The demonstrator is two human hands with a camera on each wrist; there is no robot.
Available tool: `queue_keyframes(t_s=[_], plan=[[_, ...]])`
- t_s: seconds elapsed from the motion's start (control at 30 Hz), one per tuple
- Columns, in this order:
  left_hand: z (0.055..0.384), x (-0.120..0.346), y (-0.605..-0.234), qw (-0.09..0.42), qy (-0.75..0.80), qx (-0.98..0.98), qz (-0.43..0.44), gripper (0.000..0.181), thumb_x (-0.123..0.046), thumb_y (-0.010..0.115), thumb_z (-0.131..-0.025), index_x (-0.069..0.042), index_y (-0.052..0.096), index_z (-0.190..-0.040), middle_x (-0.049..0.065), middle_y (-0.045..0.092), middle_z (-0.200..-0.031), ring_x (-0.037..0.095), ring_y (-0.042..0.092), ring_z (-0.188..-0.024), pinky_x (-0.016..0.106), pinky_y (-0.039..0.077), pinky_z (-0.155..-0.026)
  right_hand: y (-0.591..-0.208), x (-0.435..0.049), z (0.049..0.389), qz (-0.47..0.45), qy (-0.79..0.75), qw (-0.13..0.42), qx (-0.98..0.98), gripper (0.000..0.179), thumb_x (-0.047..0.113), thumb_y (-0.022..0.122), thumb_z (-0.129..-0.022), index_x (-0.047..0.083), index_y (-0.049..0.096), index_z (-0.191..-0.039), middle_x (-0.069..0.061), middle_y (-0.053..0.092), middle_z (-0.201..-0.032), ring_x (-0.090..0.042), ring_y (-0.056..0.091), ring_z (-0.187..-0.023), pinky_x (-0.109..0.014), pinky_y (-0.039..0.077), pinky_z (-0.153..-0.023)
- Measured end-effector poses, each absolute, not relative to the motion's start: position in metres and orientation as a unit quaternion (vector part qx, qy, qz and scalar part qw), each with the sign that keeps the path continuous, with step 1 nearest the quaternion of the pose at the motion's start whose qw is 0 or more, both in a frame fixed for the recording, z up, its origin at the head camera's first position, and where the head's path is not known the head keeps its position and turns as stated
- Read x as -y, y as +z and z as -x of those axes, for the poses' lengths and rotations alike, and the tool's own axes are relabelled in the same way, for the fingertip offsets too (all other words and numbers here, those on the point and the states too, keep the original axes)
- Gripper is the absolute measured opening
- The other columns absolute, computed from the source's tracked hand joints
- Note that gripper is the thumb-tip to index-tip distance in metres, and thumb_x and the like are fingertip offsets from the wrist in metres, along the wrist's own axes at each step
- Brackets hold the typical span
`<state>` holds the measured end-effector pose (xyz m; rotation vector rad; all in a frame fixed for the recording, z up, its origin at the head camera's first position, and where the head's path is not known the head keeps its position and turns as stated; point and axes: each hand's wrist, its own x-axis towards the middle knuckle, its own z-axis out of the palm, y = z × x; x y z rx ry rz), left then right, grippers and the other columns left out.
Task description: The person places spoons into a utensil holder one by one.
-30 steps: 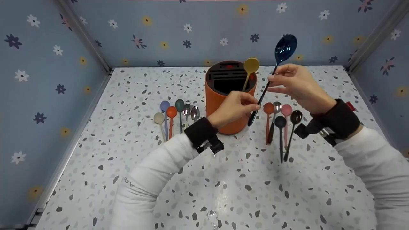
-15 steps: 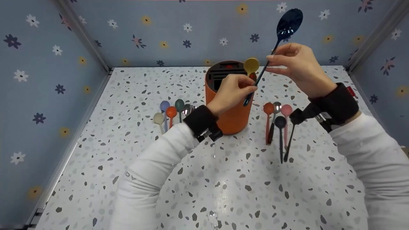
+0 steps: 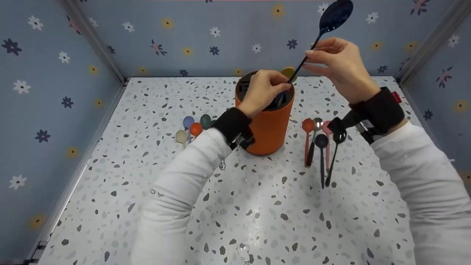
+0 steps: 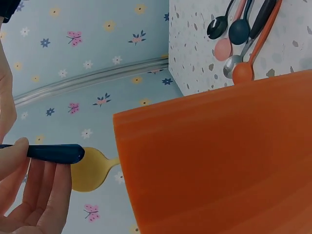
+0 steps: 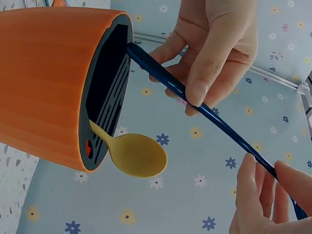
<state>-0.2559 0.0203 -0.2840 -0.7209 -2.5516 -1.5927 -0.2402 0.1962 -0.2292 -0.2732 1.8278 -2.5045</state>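
Note:
A glossy dark blue spoon (image 3: 335,15) slants above an orange utensil holder (image 3: 270,129), bowl up and to the right. My left hand (image 3: 263,90) pinches its lower handle over the holder's opening. Higher up, my right hand (image 3: 338,68) pinches the handle near the bowl between thumb and fingers. In the right wrist view the handle's tip (image 5: 139,51) overlaps the holder's dark slotted rim. A yellow spoon (image 5: 139,155) stands in the holder, bowl sticking out. The left wrist view shows the blue handle end (image 4: 58,153) in the left hand (image 4: 36,195), beside the holder's wall (image 4: 219,161).
Several spoons lie right of the holder, among them a red one (image 3: 308,126) and a black one (image 3: 321,141). On the left lie more, including an orange spoon (image 3: 196,129) and a cream one (image 3: 181,136), partly behind the left sleeve. A flowered panel (image 3: 228,48) stands behind.
Both hands have risen with the blue spoon, its handle end going from in front of the holder to over its opening. The left hand now covers part of the opening.

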Motion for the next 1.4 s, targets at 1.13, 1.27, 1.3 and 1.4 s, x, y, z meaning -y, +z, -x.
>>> queue_keyframes(t_s=[1.13,1.27,1.3,1.4], plan=[[0.283,-0.027,-0.299,0.047,-0.472,0.863,0.173,0.016,-0.006,0.058,-0.084,0.0,0.066,-0.096,0.011,0.065,-0.094,0.018,0.059,-0.087,0.019,0.047,-0.076,-0.265,-0.176,0.267,0.03,-0.789,0.029,-0.612,0.019,-0.002,0.061,-0.079,-0.002,0.052,-0.096,-0.013,0.054,-0.091,-0.023,0.056,-0.082,-0.038,0.045,-0.09],[0.284,-0.028,-0.298,0.053,-0.473,0.862,0.174,0.016,-0.006,0.057,-0.085,0.001,0.066,-0.096,0.012,0.065,-0.095,0.018,0.059,-0.086,0.019,0.048,-0.074,-0.272,-0.174,0.27,0.023,-0.781,0.029,-0.623,0.019,-0.002,0.059,-0.081,-0.003,0.052,-0.098,-0.013,0.054,-0.091,-0.023,0.056,-0.084,-0.037,0.046,-0.089],[0.285,-0.028,-0.298,0.053,-0.474,0.862,0.174,0.016,-0.006,0.057,-0.085,0.001,0.066,-0.096,0.012,0.065,-0.095,0.018,0.059,-0.086,0.019,0.048,-0.074,-0.273,-0.173,0.271,0.02,-0.78,0.029,-0.625,0.019,-0.003,0.059,-0.081,-0.003,0.052,-0.098,-0.013,0.054,-0.092,-0.023,0.056,-0.085,-0.037,0.046,-0.088],[0.284,-0.027,-0.298,0.05,-0.474,0.862,0.174,0.015,-0.006,0.057,-0.085,0.0,0.066,-0.096,0.012,0.065,-0.094,0.018,0.059,-0.084,0.019,0.048,-0.072,-0.277,-0.174,0.273,0.016,-0.768,0.028,-0.639,0.02,-0.003,0.058,-0.081,-0.004,0.053,-0.1,-0.013,0.056,-0.091,-0.023,0.057,-0.084,-0.037,0.046,-0.088]])
